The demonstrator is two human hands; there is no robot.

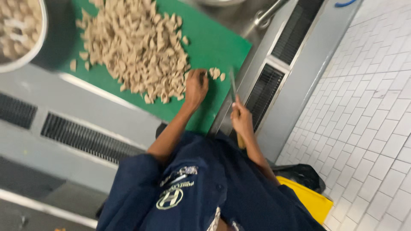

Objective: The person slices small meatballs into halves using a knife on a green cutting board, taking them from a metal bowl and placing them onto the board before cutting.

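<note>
Steel counter [51,141] with slotted vents carries a green cutting board [205,38]. White tiled floor [372,107] lies to the right of the knife hand. On the board, a large heap of pale beige chopped pieces [137,47] sits just left of the left hand [196,87]. Metal bowl [19,32] holding similar pieces stands well apart from both hands, at the far left corner. Left hand is curled, fingertips down on the board at the heap's edge; cannot tell if it grips anything. A few loose pieces [216,72] lie just beyond it. Right hand [242,119] is clenched around a knife [233,87], blade over the board's right edge.
</note>
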